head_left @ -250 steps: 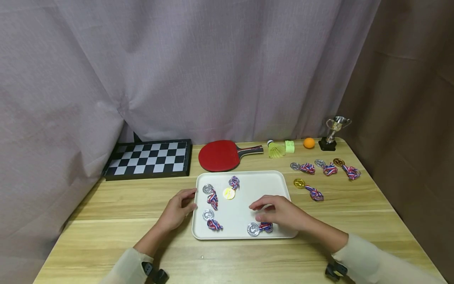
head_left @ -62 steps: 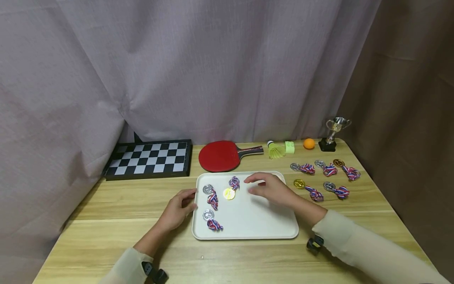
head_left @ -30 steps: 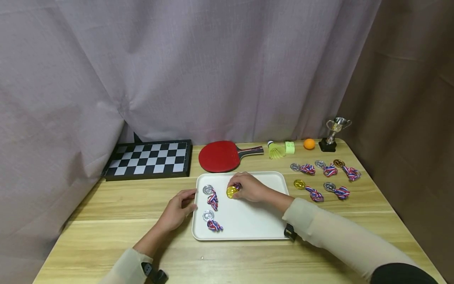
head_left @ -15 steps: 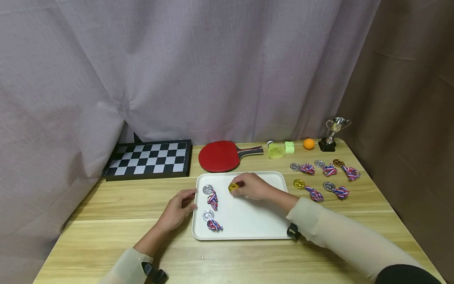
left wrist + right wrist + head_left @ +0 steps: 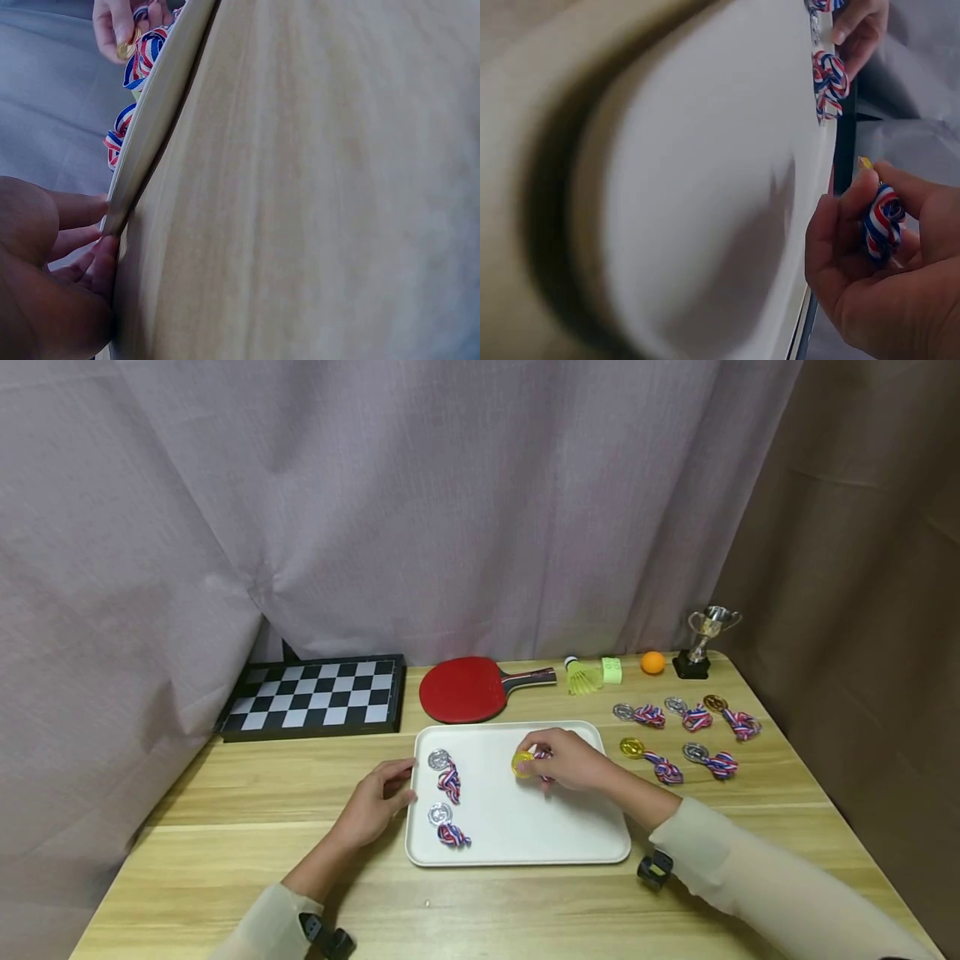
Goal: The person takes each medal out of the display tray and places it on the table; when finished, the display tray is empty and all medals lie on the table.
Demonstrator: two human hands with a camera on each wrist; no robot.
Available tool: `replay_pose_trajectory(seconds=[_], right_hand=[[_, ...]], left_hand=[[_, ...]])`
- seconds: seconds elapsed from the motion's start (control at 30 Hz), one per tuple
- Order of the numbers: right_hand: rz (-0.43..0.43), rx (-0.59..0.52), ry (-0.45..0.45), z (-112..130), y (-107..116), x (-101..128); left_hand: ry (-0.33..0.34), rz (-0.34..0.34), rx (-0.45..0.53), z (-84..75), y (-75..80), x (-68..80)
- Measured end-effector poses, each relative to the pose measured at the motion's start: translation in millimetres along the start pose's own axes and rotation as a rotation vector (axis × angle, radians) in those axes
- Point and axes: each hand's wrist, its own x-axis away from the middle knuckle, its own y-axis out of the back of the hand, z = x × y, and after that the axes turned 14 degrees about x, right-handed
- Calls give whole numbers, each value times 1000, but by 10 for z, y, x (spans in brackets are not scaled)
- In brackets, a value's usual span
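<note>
Medal [image 5: 522, 763] in gold, its red, white and blue ribbon bunched in the palm, sits pinched in our right hand [image 5: 573, 762], raised just above the white tray [image 5: 525, 827] toward the tray's 1 o'clock corner. Our left hand [image 5: 372, 806] rests at the tray's 9 o'clock edge, curled fingers [image 5: 90, 259] pressing the rim. Two silver medals [image 5: 439, 760] lie in the tray near that side. At 3 o'clock from the tray, more medals [image 5: 648, 716] lie on the light wooden table [image 5: 247, 827]. Along 12 o'clock stand a chessboard [image 5: 315, 693], a red paddle [image 5: 468, 687], a shuttlecock [image 5: 579, 676], an orange ball [image 5: 652, 662] and a small trophy [image 5: 701, 639], before a pale curtain [image 5: 450, 502].
</note>
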Motion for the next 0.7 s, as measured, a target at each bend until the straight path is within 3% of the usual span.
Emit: replay_pose_trajectory(seconds=[0.13,0.5,0.7], right_hand=[[-22,-41,-47,-121,80,132],[-55,-360,-137,-549,422,636],[-141,-323,-193,-767,646,1001]], left_hand=[[0,0,2,-3,-1,-1],[-4,2,-5,-9,-10,7],[-14,1,-14,13,-6,2]])
